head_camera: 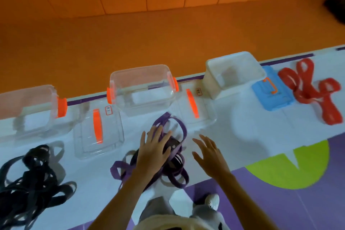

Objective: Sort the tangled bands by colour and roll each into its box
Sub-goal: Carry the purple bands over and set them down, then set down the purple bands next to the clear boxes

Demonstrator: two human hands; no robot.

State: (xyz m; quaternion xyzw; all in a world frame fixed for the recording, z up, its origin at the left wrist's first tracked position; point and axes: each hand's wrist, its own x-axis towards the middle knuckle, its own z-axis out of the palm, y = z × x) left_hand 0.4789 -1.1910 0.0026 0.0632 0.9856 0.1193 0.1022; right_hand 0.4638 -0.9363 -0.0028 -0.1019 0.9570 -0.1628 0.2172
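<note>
A tangle of purple bands (pixel 175 164) lies on the white table in front of me. My left hand (pixel 153 149) presses flat on top of it with fingers spread. Just right of the pile, my right hand (pixel 209 155) hovers open and touches nothing. A heap of black bands (pixel 31 183) sits at the near left. Red bands (pixel 313 89) lie looped at the far right. Along the far edge stand a clear box with orange clips (pixel 141 84), another clear box (pixel 31 106) at the left, and a white box (pixel 233 71).
Two clear lids with orange handles (pixel 99 127) (pixel 196 106) lie between the boxes, and a blue lid (pixel 270 89) lies beside the white box. The table's far edge (pixel 190 77) drops to an orange floor. A purple and green mat and my shoe (pixel 211 200) are below.
</note>
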